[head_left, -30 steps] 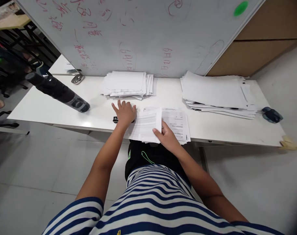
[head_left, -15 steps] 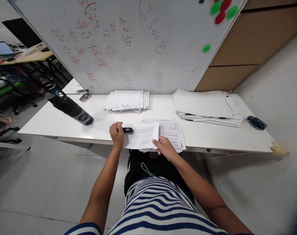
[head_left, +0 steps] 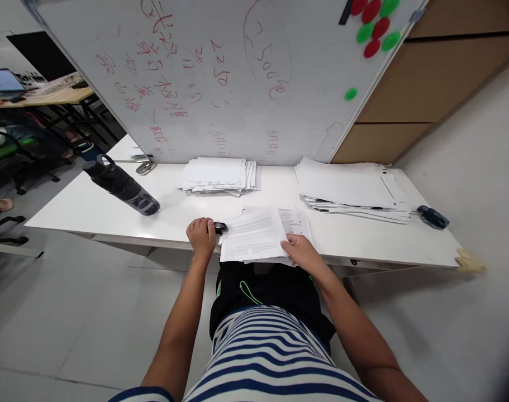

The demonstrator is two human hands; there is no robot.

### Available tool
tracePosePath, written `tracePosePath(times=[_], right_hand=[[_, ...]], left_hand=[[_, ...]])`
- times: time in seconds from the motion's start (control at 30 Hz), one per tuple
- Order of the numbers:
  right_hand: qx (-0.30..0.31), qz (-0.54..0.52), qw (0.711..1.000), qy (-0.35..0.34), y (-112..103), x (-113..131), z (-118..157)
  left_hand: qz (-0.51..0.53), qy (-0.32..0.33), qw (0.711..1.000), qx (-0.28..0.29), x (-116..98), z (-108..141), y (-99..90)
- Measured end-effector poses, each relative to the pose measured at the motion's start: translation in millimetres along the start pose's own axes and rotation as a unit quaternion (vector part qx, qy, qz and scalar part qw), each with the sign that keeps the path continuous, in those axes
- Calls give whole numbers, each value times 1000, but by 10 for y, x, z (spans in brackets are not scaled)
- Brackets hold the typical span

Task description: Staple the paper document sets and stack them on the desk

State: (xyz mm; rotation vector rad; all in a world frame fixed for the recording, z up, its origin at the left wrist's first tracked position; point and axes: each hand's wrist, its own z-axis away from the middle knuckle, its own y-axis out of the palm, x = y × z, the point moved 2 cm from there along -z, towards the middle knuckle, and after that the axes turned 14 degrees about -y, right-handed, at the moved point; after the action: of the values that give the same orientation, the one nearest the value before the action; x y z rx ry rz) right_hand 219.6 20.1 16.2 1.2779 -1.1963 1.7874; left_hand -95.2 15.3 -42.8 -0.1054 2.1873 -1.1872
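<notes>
At the far left, behind the main work area, we see an open laptop on a separate wooden desk. Our white tabletop extends across the view from here to the right wall. On its left part we locate a dark water bottle, standing capped, its carrying loop at the top. Just behind the bottle lies a computer mouse, near the foot of the whiteboard, which bears red handwriting.

Our left hand is closed, fingers curled over a black stapler-like tool near the front edge; the hand covers most of the tool, and its rounded end shows beside the fingers. Behind it, a loose stack of paper lies before the whiteboard.

The printed sheets are between our hands at the front edge, their left side next to the tool. Under them, printed pages protrude to the right. Our right hand grips the sheets at their lower right corner, thumb on top.

Farther right we find a larger paper stack, then red and green magnets on the whiteboard above, and finally a small dark object near the tabletop's right edge.
</notes>
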Motion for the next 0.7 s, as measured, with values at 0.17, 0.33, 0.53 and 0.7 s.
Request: tracePosePath(times=[0.17, 0.33, 0.53, 0.7], right_hand=[[-70, -21, 997, -27, -185, 57, 197], [-107, -131, 984, -63, -274, -42, 346], [-111, -212, 970, -37, -142, -265, 349], [-120, -219, 968, -13, -102, -290, 383]], left_hand=[[3, -7, 1000, 7, -9, -1, -19], [-1, -19, 1000, 0, -16, 7, -21], [-12, -20, 1000, -5, -19, 14, -21], [-1, -26, 1000, -6, -3, 22, -5]])
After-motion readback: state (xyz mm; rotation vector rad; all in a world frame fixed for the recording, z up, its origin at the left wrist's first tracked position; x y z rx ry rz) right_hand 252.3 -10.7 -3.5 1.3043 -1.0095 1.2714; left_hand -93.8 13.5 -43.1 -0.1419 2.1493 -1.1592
